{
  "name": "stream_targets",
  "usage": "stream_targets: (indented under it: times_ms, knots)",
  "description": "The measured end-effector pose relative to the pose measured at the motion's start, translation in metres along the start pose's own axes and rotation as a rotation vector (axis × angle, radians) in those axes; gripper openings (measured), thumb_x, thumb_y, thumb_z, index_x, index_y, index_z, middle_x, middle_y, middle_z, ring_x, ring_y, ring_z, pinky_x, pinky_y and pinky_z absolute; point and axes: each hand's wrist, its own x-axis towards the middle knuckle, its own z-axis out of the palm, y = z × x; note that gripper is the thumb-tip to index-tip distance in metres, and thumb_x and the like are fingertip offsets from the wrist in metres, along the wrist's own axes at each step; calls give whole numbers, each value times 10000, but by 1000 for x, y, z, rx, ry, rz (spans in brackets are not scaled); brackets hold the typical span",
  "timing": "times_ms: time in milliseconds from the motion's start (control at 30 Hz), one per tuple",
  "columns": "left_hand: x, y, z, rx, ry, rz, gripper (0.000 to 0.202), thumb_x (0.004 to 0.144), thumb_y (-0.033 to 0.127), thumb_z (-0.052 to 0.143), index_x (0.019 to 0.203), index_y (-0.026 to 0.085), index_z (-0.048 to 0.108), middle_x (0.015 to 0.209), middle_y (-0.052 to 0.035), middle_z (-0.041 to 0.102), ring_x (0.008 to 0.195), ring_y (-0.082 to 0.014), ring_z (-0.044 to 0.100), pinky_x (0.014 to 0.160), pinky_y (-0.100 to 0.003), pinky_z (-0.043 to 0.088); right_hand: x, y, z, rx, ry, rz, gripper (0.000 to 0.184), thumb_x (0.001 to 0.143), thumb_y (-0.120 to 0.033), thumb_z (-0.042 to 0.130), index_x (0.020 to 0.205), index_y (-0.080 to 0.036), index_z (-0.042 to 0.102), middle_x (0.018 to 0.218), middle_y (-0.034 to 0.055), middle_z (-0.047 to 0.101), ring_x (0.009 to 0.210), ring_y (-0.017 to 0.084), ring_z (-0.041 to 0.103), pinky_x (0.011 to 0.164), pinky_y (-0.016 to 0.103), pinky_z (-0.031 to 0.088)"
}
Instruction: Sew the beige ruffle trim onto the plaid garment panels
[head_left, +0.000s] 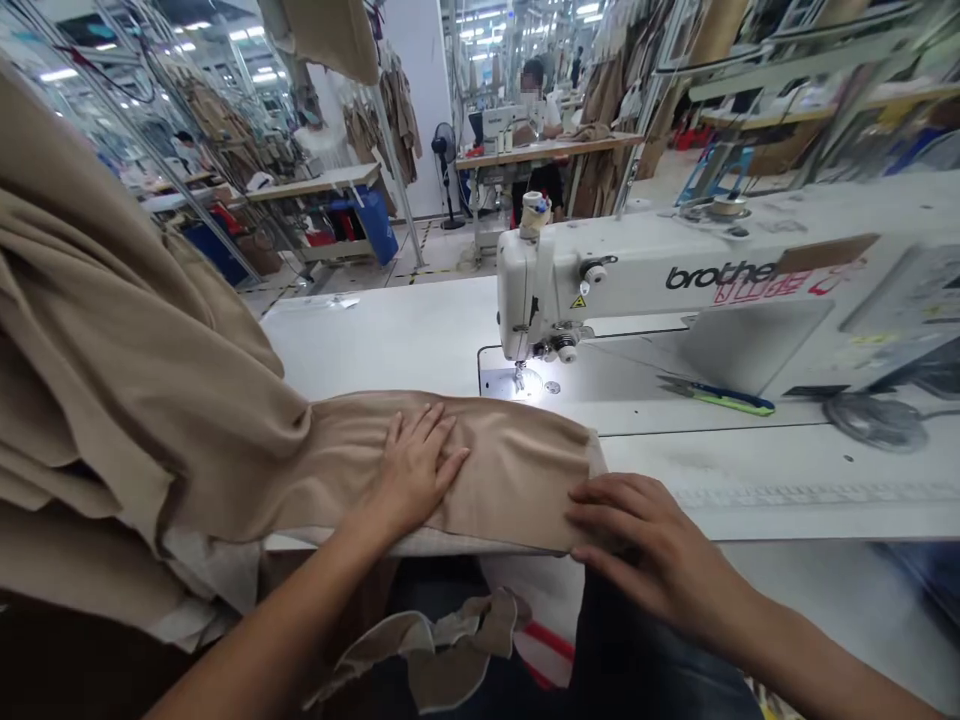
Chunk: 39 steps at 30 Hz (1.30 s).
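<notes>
A long piece of tan fabric (517, 470) lies across the front of the white sewing table, its pale underside showing along the lower edge. My left hand (420, 460) rests flat on it, fingers spread and palm down. At the fabric's right end is my right hand (637, 530), with its fingertips touching the cloth near the corner. Its thumb sits lower, apart from the fingers, by the table's front edge. Just beyond the cloth stands a white sewing machine (630, 270), its needle area lit and no fabric under the presser foot.
A big heap of tan fabric (112, 360) hangs at the left. Thread snips (716, 395) with a green and blue handle lie right of the needle. Fabric scraps (450, 640) rest on my lap. Farther back, a person (536, 110) sits at another machine, near a standing fan (445, 165).
</notes>
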Motion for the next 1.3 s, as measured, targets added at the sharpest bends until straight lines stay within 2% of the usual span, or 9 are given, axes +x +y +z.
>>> stream_targets:
  times_ms: [100, 233, 500, 600, 700, 767, 900, 1100, 1300]
  knots:
    - [0, -5, -1, -8, 32, 17, 406, 1005, 405, 528, 1289, 144, 656, 1478, -176, 600, 1395, -339, 532, 1182, -638, 346, -1, 1, 1, -10, 29, -47, 211, 955, -306, 699, 1161, -267, 679, 1194, 71, 729, 1144, 308, 651, 1008, 597, 484]
    - [-2, -5, -1, -14, 59, 41, 365, 995, 378, 556, 1246, 143, 676, 1447, -180, 626, 1367, -330, 561, 1179, -617, 364, 3, -4, 2, 68, 64, -10, 135, 1012, -265, 608, 1073, -267, 727, 1092, 45, 765, 1051, 262, 692, 956, 529, 514]
    - [-1, -8, 0, -31, 104, 79, 342, 987, 361, 565, 1222, 141, 682, 1405, -188, 655, 1319, -345, 600, 1147, -634, 394, 19, -5, -17, 250, -135, 224, 103, 943, -321, 692, 883, -298, 773, 1055, 15, 775, 1011, 267, 713, 924, 505, 529]
    - [0, -10, 2, -43, 113, 86, 350, 986, 369, 557, 1212, 135, 686, 1393, -198, 660, 1312, -358, 603, 1142, -644, 394, 24, -4, -26, 310, -101, 261, 126, 941, -358, 683, 1009, -270, 745, 1168, 57, 743, 1098, 266, 688, 961, 475, 542]
    - [0, -11, 5, -49, 124, 85, 352, 986, 379, 546, 1192, 135, 694, 1395, -206, 657, 1317, -361, 599, 1146, -642, 392, 26, -5, -26, 280, -112, 202, 378, 881, -393, 760, 1217, -238, 685, 1328, 113, 666, 1224, 300, 626, 1022, 498, 525]
    - [-1, -12, 6, -48, 135, 85, 348, 987, 381, 543, 1188, 142, 696, 1395, -204, 657, 1317, -355, 602, 1150, -638, 393, 26, -5, -20, 224, -159, 127, 470, 829, -369, 820, 1251, -225, 675, 1348, 130, 655, 1239, 332, 610, 1021, 535, 517]
    - [-3, -13, 6, -32, 164, 92, 332, 985, 368, 543, 1194, 160, 693, 1371, -188, 678, 1287, -351, 627, 1124, -655, 424, 22, -6, -3, 170, -116, 36, 98, 926, -259, 706, 1012, -226, 739, 1191, 90, 732, 1141, 302, 654, 959, 498, 538]
    - [-3, -15, 8, -22, 177, 91, 325, 977, 339, 553, 1227, 173, 680, 1383, -176, 674, 1297, -335, 626, 1125, -658, 432, 23, -10, -6, 216, -97, 68, 229, 985, -247, 604, 836, -269, 777, 1169, 42, 756, 1129, 249, 679, 985, 415, 532]
    - [-4, -7, -9, -61, 142, 72, 322, 980, 333, 539, 1202, 156, 692, 1371, -187, 680, 1292, -354, 631, 1108, -680, 441, 46, -16, -17, 316, -131, 272, 138, 811, -135, 714, 720, -237, 738, 994, 14, 782, 931, 229, 736, 876, 355, 564]
